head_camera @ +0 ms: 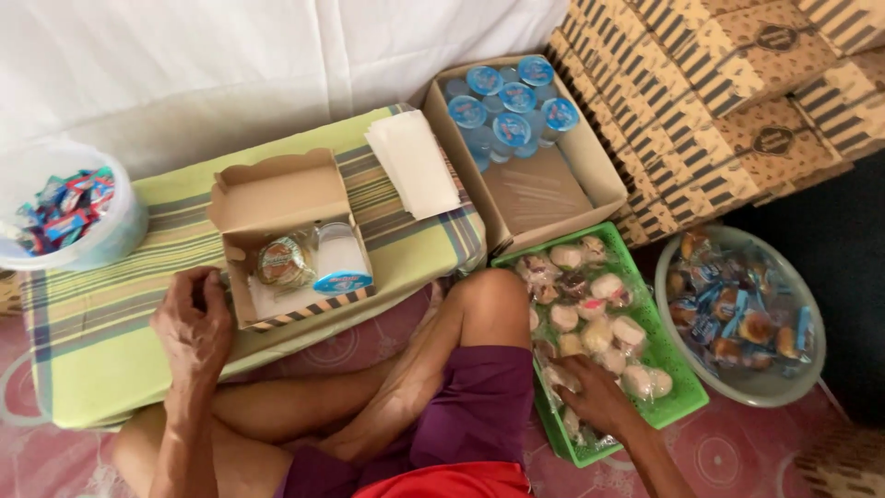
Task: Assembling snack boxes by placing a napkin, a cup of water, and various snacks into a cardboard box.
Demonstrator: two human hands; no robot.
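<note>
I am reaching my right hand (595, 395) into the green basket (684, 392) of pale wrapped cakes (599, 334), fingers closing on one near its front edge. My left hand (192, 325), loosely curled, is touching the open snack box (288, 242) on the striped cushion (101, 323). I am sitting cross-legged on a pink floor mat (737, 452).

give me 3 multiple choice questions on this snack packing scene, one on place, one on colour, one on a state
1. Where is the right hand?
A in the green basket of wrapped buns
B on the paper stack
C in the bowl of candies

2. What colour are the water cup lids?
A red
B blue
C yellow

3. The small snack box is
A taped shut
B open, with items inside
C flattened

Answers: 1 A, the hand rests among the buns; 2 B, the lids show blue; 3 B, the lid stands up and a cup and a bun lie inside.
</note>
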